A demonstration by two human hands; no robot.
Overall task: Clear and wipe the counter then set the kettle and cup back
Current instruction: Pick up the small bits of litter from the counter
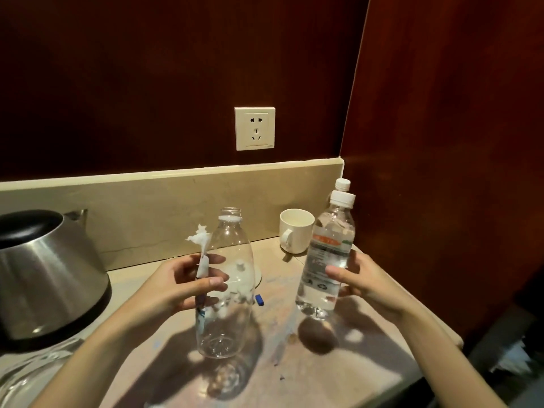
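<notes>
At far left the steel kettle (44,278) looks heavy. The left hand (176,285) fingers pinch a tissue (201,245) against an empty bottle (226,290). The cup (295,229) sits behind. The right hand (362,279) grips a full bottle (325,260), probably slippery.

Left: kettle (44,278) on counter (368,348).
Centre: open bottle (226,319), above counter.
Right: capped bottle (326,260); cup (295,231) behind, at backsplash (176,201).
</notes>
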